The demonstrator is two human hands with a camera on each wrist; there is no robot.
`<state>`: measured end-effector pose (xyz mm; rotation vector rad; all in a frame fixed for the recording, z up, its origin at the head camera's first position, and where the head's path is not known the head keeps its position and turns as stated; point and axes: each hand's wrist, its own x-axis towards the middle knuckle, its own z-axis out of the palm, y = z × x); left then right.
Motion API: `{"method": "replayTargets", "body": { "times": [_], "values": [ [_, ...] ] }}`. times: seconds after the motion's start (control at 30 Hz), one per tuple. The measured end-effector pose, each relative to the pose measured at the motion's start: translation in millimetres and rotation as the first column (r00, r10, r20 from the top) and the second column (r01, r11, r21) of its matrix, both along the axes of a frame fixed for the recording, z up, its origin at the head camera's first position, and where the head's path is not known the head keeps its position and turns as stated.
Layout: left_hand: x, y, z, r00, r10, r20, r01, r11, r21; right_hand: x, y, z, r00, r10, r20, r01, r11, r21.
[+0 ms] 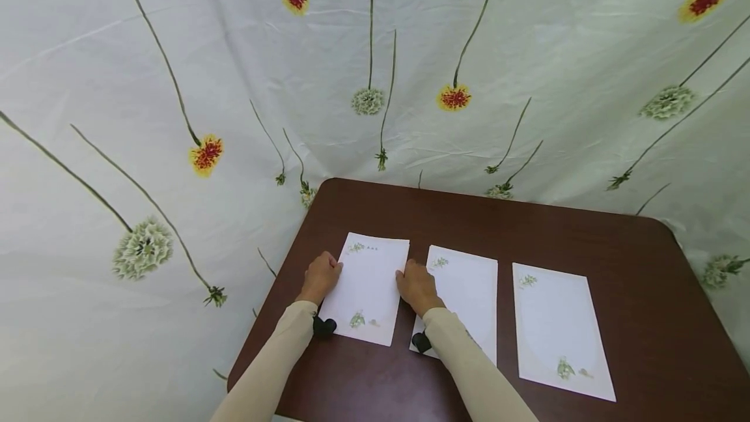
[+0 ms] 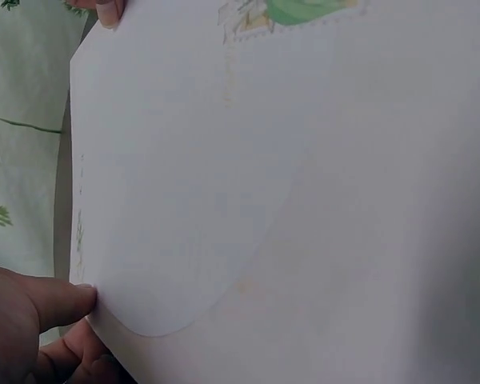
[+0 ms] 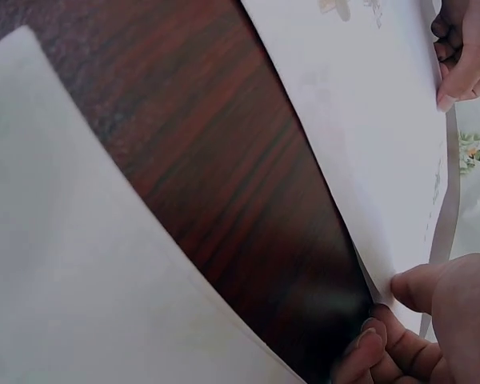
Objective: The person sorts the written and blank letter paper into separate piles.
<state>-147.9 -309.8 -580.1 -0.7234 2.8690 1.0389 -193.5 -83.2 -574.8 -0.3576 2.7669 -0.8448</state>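
A white sheet of paper [image 1: 372, 279] with small printed leaf drawings lies at the left of the brown table, held at both side edges. My left hand [image 1: 321, 277] pinches its left edge, thumb on top and fingers beneath, as the left wrist view shows. On the opposite edge my right hand [image 1: 418, 285] pinches the paper between thumb and fingers. In the right wrist view that edge of the sheet [image 3: 360, 128] is raised a little at the fingers. My right wrist and forearm cover part of a second, middle sheet [image 1: 469, 285].
A third printed sheet [image 1: 556, 324] lies to the right of the middle one. All rest on a dark brown table [image 1: 445, 213] with rounded corners. Behind and to the left hangs a white cloth [image 1: 328, 51] patterned with flowers.
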Motion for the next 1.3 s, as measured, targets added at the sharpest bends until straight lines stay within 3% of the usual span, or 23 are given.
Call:
{"method": "replayTargets", "body": {
  "times": [0.43, 1.07, 1.3],
  "values": [
    [1.7, 3, -5.3, 0.999, -0.009, -0.046, 0.01, 1.0, 0.023, 0.4, 3, -4.0, 1.0, 0.019, 0.004, -0.019, 0.999, 0.036],
    [0.9, 6, -4.2, 0.999, -0.013, -0.04, 0.014, 1.0, 0.026, 0.7, 9, -4.7, 1.0, 0.014, -0.024, -0.014, 1.0, -0.008],
    [-2.2, 7, -2.2, 0.998, 0.013, -0.066, -0.013, 1.0, -0.001, -1.4, 15, 6.1, 0.999, 0.03, 0.012, -0.029, 0.996, -0.087]
  ]
}}
